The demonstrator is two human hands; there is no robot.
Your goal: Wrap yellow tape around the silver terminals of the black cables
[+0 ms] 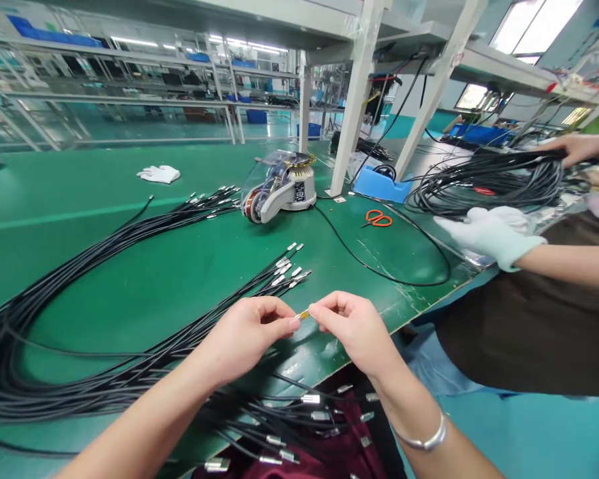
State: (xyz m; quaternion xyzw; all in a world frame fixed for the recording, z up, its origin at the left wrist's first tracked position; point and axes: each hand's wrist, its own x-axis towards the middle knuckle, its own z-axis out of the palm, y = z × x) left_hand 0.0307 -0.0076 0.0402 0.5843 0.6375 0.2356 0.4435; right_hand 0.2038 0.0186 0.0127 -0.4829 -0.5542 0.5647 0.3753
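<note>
My left hand [264, 322] pinches a small metal cable connector [297, 317] between thumb and fingertips. From the other side, the fingertips of my right hand [347, 322] are closed on a short strip of yellow tape [304, 314] at that connector. Its cable is mostly hidden by my left hand. Beyond my hands lies a bundle of black cables [214, 307] with silver connector tips [282, 266]. More cable ends with metal plugs [310, 399] hang over the table edge near my lap.
A tape dispenser [284, 189] stands mid-table, with orange-handled scissors [378, 218] to its right. A white glove [160, 174] lies at the back left. At right, a co-worker's gloved hand [494, 233] is by coiled black cables [484, 179]. Shelf posts [357, 100] rise behind a blue holder [383, 185].
</note>
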